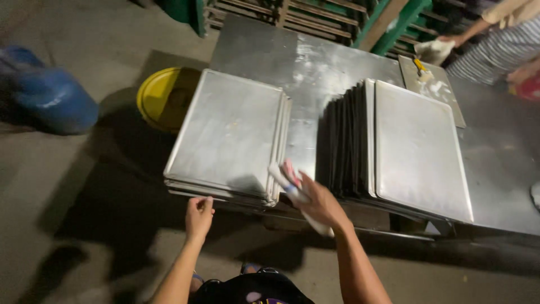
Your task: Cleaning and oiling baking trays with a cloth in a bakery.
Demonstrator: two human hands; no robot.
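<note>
Two stacks of flat metal trays stand on a steel table [315, 62]. My left hand [198, 215] touches the near edge of the left tray stack [228, 132], fingers curled at its rim. My right hand [318, 202] grips a whitish rolled cloth [284, 179] with a pink patch, held between the two stacks near the table's front edge. The right tray stack [419, 149] is fanned out, with dark tray edges showing on its left side.
A yellow tub [160, 95] sits on the floor beside the table, and a blue drum [48, 93] lies farther left. Another person in a striped top [495, 48] holds a cloth [433, 50] at the far right. Green racks [388, 19] stand behind.
</note>
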